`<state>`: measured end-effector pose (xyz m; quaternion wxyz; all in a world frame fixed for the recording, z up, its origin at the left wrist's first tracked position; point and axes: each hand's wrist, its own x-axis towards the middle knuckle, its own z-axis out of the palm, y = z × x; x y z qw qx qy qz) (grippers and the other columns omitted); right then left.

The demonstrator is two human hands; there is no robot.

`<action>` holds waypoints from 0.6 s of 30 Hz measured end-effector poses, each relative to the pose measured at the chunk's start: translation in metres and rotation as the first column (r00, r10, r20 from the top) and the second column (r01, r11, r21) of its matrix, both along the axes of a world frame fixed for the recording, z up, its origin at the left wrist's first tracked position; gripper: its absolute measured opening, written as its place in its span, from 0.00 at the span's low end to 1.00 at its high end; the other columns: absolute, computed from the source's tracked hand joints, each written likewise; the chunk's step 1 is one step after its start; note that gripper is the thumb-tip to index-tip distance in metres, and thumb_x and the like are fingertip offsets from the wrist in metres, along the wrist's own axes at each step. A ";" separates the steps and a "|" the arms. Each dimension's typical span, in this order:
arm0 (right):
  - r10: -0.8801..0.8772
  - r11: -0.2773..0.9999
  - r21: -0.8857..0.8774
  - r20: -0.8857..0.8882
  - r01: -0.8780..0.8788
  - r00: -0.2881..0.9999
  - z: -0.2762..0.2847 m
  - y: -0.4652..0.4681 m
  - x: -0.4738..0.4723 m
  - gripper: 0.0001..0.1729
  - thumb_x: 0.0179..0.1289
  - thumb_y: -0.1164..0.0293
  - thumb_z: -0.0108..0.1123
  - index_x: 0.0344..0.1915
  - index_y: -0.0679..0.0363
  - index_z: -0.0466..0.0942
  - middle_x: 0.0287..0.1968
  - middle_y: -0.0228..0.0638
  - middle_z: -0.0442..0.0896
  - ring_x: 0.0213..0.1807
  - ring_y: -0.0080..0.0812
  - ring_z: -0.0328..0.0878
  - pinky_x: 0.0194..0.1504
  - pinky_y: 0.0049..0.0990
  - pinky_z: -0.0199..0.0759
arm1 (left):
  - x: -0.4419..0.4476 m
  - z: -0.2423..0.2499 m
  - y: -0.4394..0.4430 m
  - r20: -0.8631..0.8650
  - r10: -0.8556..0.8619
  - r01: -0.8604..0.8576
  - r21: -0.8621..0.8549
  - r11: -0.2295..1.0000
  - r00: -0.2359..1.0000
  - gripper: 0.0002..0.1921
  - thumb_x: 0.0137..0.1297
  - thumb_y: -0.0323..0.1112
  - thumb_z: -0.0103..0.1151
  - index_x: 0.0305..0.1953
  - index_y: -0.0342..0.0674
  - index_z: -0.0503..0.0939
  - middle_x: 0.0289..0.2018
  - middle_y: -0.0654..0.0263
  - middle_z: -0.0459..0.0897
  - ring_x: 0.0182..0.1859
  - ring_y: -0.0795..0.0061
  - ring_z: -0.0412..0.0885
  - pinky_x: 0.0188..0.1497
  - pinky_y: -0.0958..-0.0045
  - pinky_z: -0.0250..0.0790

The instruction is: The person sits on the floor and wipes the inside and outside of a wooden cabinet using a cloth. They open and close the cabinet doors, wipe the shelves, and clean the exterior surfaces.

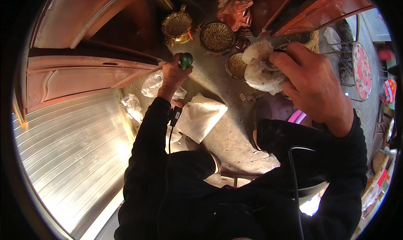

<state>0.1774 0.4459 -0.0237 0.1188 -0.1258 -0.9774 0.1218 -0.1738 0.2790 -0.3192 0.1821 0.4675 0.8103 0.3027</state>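
Note:
My left hand [171,78] is closed around a rounded dark green glossy object [186,60]; most of it is hidden, so its kind is unclear. Between the fingers of my right hand [318,82] is a wad of dirty white fluffy material [263,73], stained grey-brown. Just beyond the wad stands a small bowl [236,66], partly covered by it. A larger round bowl [217,38] holds many short pale brown pieces. Past my left hand sits a gold-coloured metal vessel [178,27] with ornate sides. Nearer me, a creased white sheet or bag [203,115] lies on the floor.
Red-brown wooden panels [82,73] rise at the left, with a ribbed metal shutter [78,139] below. A red plastic bag [234,12] surrounds a white-capped bottle at the back. Clear plastic bags [132,107] lie left. A stool with a flowered seat [362,71] stands right.

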 end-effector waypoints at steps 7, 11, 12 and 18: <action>-0.007 1.000 -0.029 0.098 0.009 0.995 0.000 -0.003 0.000 0.26 0.54 0.84 0.66 0.55 0.63 0.82 0.45 0.47 0.81 0.42 0.58 0.84 0.42 0.49 0.80 | -0.020 0.000 0.010 0.104 0.194 -0.209 0.156 0.965 0.975 0.25 0.54 0.43 0.83 0.49 0.42 0.83 0.35 0.55 0.92 0.36 0.53 0.92 0.42 0.56 0.83; -0.004 0.999 -0.043 0.157 0.011 0.988 -0.001 -0.006 -0.002 0.25 0.54 0.84 0.66 0.55 0.63 0.82 0.45 0.46 0.81 0.42 0.58 0.84 0.42 0.49 0.80 | -0.026 0.000 0.020 0.019 0.302 -0.302 0.111 0.947 0.953 0.26 0.54 0.44 0.83 0.48 0.42 0.79 0.34 0.55 0.92 0.37 0.52 0.93 0.43 0.54 0.84; -0.006 0.999 -0.048 0.171 0.015 0.985 -0.001 -0.007 -0.003 0.25 0.54 0.84 0.66 0.55 0.63 0.82 0.45 0.46 0.81 0.42 0.58 0.84 0.41 0.49 0.80 | -0.026 -0.001 0.022 -0.010 0.297 -0.290 0.192 0.938 0.955 0.26 0.55 0.44 0.83 0.48 0.42 0.79 0.34 0.55 0.92 0.38 0.51 0.93 0.43 0.54 0.84; 0.005 0.998 -0.055 0.150 0.003 0.989 -0.002 -0.010 -0.009 0.25 0.53 0.83 0.66 0.55 0.63 0.82 0.44 0.47 0.80 0.41 0.58 0.84 0.41 0.49 0.80 | -0.025 -0.015 0.019 -0.001 0.383 -0.367 0.280 0.887 0.924 0.26 0.57 0.44 0.83 0.51 0.42 0.79 0.35 0.55 0.93 0.40 0.48 0.93 0.44 0.53 0.84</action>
